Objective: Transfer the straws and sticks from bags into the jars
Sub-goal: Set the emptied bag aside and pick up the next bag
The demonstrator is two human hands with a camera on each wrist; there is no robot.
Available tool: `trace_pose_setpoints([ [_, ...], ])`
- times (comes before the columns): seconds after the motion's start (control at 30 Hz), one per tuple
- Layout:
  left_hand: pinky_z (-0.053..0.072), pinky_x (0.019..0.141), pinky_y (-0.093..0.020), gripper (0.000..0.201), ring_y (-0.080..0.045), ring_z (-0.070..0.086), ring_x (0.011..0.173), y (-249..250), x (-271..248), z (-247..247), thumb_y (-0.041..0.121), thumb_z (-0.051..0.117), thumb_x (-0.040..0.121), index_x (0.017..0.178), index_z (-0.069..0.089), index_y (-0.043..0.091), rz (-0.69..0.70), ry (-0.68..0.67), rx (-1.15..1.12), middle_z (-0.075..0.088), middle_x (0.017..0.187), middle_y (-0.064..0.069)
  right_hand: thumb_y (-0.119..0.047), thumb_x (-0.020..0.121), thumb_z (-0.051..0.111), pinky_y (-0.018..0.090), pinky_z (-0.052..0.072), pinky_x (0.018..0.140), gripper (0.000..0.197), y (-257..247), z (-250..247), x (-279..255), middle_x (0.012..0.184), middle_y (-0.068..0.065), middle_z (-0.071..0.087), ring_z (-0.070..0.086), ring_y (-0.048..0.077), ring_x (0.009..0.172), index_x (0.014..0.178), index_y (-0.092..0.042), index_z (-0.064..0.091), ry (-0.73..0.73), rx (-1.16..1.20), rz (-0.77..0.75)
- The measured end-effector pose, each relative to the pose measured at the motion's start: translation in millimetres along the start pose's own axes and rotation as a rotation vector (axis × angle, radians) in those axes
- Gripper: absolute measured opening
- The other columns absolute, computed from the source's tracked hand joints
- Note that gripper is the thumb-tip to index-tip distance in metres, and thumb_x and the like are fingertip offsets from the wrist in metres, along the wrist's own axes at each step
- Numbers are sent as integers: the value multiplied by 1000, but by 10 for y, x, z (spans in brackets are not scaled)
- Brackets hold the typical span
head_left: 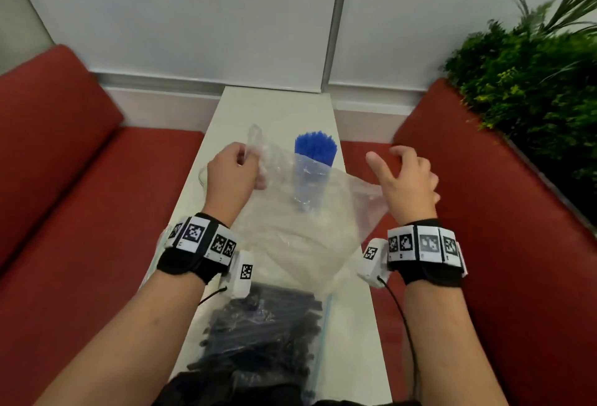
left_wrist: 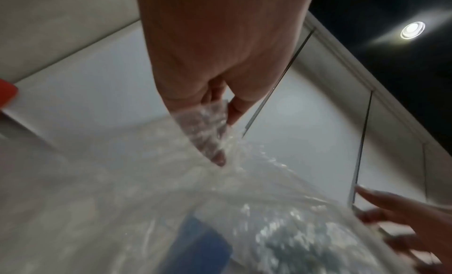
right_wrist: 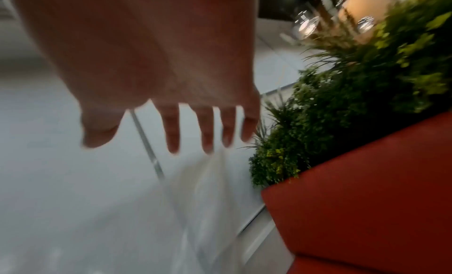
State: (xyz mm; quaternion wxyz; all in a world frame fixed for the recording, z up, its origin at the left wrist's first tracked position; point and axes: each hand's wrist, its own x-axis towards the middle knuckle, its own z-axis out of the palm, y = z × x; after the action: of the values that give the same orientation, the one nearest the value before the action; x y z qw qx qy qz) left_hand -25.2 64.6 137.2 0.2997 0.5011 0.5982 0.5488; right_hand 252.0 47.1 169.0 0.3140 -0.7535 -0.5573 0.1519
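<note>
**Clear bag lifted off the blue straws**

Nearest, below both wrists, a bag of dark sticks lies on the desk. Left hand grasps the clear bag; right hand is released, fingers spread. Beyond, between them, blue straws stand. Next, probably: discard the bag, take the sticks.

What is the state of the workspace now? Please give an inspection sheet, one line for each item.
Surface: narrow white table, between red seats.
Job's things: blue straws stand upright in a jar seen through the clear plastic bag; zip bag of black sticks lies nearest the person.
Clutter: nothing seen.
Hands: left hand grips the clear bag's bunched edge; right hand has its fingers spread, beside the bag's other corner; contact unclear.
Cables: black cable hangs from the right wrist camera.
Surroundings: white wall panels, green plants on the right.
</note>
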Motion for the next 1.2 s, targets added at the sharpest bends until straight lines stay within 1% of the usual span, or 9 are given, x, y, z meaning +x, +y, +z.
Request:
trace_pose_setpoints([
  [0.07,63,63,-48,23,-32,69,59,6,51,-50,19,58,94,88,61,-3,-115,18,-157,59,66,-14,-85,78,50,45,45,101,85,115,1,81,138,8,56,55,30,124,136,-22,54,-238,134,44],
  [0.2,62,66,-50,22,-36,67,67,24,86,-145,23,57,100,97,66,3,-232,-142,-458,64,69,-14,-83,59,60,37,56,71,75,146,335,171,118,9,70,69,20,89,105,-24,67,-459,529,205],
  [0.37,60,62,-42,43,-38,70,68,54,92,-255,42,46,106,106,66,4,-296,-265,-564,67,75,-14,-94,58,47,50,51,99,119,267,741,346,157,-2,38,52,29,127,155,-27,31,-405,558,439],
  [0.53,59,64,-40,37,-40,71,73,25,95,-431,40,49,105,112,70,10,-234,-393,-541,67,79,-13,-48,98,56,46,49,104,44,160,766,373,126,10,68,65,24,111,129,-18,66,-416,913,224],
  [0.63,61,74,-44,30,-39,73,80,-63,180,-596,28,49,105,107,68,5,-206,-204,-637,71,85,-16,-29,101,59,30,54,75,24,168,628,283,100,2,72,62,14,83,114,-15,74,-80,1000,135],
  [0.7,61,79,-43,29,-31,73,78,-146,260,-763,26,49,106,101,68,5,-196,-48,-693,73,84,-12,-33,99,62,33,50,68,22,226,492,227,83,-3,67,57,16,72,101,-14,75,159,997,125],
  [0.9,55,56,-29,55,-20,70,65,-146,280,-780,72,57,87,101,79,22,-178,-168,-454,73,81,-5,-22,95,62,25,49,69,17,-79,337,66,75,-16,62,57,4,71,78,-22,60,163,1036,-128],
  [1.1,42,50,-23,37,-7,54,49,-187,293,-974,46,63,96,68,76,24,-114,68,-185,62,57,8,-15,94,67,29,29,53,35,69,75,120,62,-2,39,33,11,56,71,-20,41,206,1068,-105],
  [1.2,47,83,-29,23,-17,68,94,-149,243,-964,32,65,95,108,73,15,-107,273,306,74,101,-4,-17,92,72,22,37,57,27,-112,14,55,67,-9,46,41,5,60,83,-12,47,165,973,-188],
])
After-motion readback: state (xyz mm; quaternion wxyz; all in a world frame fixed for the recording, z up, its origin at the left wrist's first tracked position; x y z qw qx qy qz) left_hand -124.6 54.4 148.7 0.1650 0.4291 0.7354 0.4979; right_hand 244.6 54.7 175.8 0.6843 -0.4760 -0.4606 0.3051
